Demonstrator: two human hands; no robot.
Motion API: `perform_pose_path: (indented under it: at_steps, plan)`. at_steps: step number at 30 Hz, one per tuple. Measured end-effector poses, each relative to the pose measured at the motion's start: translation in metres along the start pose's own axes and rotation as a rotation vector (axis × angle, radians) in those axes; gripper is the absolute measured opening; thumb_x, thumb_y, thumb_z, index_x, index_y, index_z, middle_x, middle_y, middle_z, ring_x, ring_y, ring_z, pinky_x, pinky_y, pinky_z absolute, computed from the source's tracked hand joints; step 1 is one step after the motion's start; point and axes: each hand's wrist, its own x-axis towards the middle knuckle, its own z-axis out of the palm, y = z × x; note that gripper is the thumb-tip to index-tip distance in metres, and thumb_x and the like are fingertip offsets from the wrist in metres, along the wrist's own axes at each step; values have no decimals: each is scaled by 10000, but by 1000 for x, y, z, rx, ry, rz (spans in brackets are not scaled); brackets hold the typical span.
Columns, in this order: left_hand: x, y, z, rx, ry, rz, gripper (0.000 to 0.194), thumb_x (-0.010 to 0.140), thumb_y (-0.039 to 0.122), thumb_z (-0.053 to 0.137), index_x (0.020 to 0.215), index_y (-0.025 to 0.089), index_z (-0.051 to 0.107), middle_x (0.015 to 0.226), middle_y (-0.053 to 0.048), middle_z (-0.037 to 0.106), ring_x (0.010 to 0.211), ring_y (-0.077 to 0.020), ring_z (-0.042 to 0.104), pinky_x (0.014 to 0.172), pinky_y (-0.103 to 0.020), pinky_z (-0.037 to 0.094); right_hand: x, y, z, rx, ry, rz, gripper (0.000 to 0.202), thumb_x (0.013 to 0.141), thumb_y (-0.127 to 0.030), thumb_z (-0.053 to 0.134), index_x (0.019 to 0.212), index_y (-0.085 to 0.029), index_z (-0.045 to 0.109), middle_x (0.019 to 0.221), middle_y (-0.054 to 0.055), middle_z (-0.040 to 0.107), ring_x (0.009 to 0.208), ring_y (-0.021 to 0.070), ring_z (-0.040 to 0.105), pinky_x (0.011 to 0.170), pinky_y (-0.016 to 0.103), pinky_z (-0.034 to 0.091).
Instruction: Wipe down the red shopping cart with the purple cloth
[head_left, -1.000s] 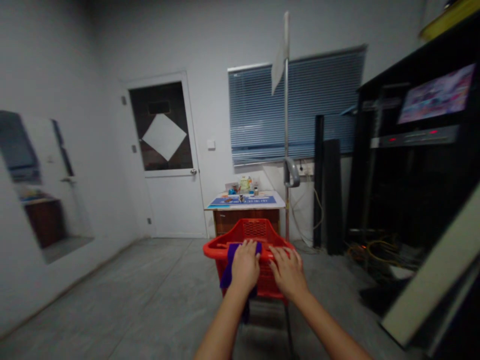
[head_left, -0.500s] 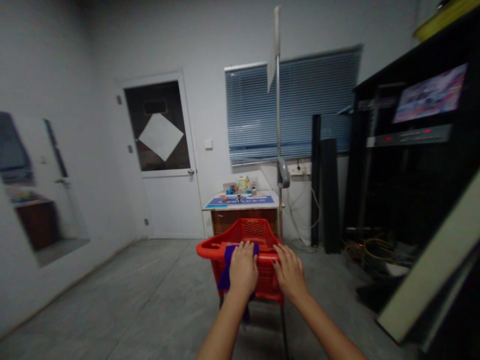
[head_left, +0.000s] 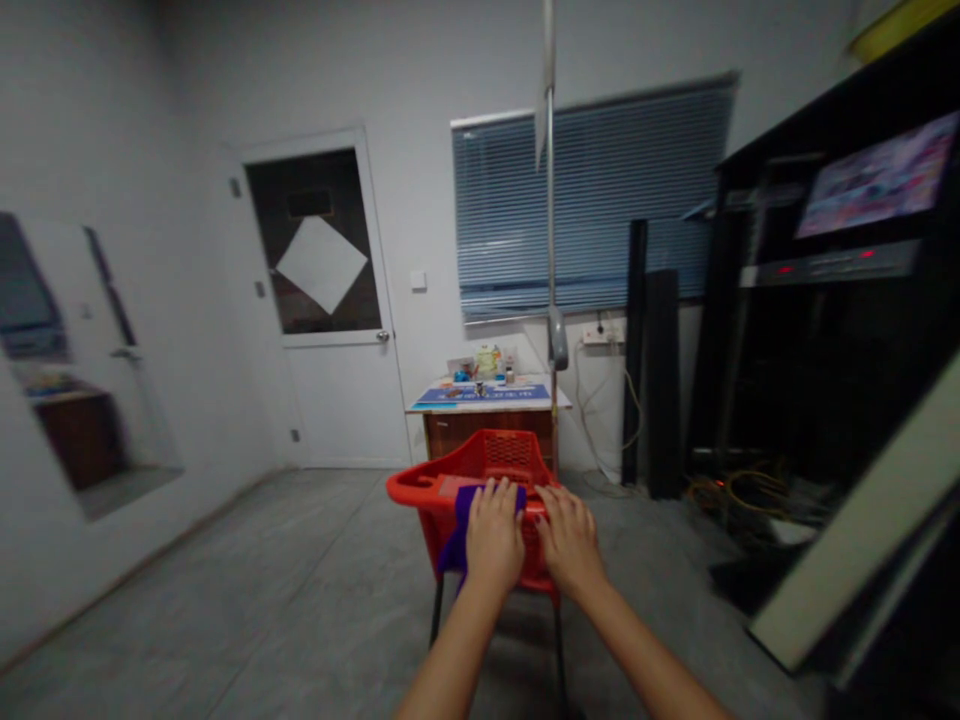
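A red plastic shopping cart stands in front of me on thin dark legs. A purple cloth is draped over its near bar and hangs down the outside. My left hand lies over this cloth, its fingers bent across the bar and holding the cloth against it. Just to the right, my right hand curls its fingers over the same bar, with no cloth under it. Both thumbs are partly seen, and the undersides of the fingers are hidden.
Beyond the cart is a brown desk with small items on it. A metal pole rises near it. The white door is at the left. Cables, a black rack and a leaning pale board are at the right.
My left hand and the purple cloth have shifted slightly right along the bar. My right hand has come a little left, so the hands are closer together. The view has tilted slightly.
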Motion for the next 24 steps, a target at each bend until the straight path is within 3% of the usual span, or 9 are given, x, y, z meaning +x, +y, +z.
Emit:
perform_pose_path:
  at_steps: [5, 11, 17, 24]
  plan:
    - [-1, -6, -5, -5, -48, 56, 419, 926, 159, 441, 1336, 191, 524, 1390, -70, 553, 1336, -244, 440, 1126, -479, 336, 0, 3, -1, 12, -38, -40, 399, 970, -343, 353, 1332, -253, 494, 1307, 77, 558, 1225, 249, 440, 1018, 453, 374]
    - [-4, -20, -4, 37, 47, -63, 415, 930, 139, 418, 1328, 172, 529, 1402, -96, 537, 1343, -265, 427, 1133, -521, 303, -4, -2, 10, 9, -2, -37, 417, 968, -367, 355, 1348, -248, 475, 1343, 87, 530, 1260, 251, 422, 1023, 463, 385]
    - [-3, -21, -2, -62, -18, 25, 418, 926, 125, 432, 1331, 180, 518, 1400, -99, 538, 1362, -257, 402, 1144, -547, 266, -4, -6, 9, 91, -24, -33, 400, 981, -367, 301, 1286, -245, 530, 1301, 84, 556, 1267, 231, 446, 1044, 454, 375]
    - [-4, -45, -6, -109, 13, 38, 398, 941, 124, 418, 1320, 191, 519, 1380, -85, 557, 1365, -242, 397, 1156, -555, 220, -10, -19, 7, 189, -13, -24, 418, 984, -366, 302, 1328, -244, 506, 1298, 92, 570, 1249, 244, 472, 1041, 472, 375]
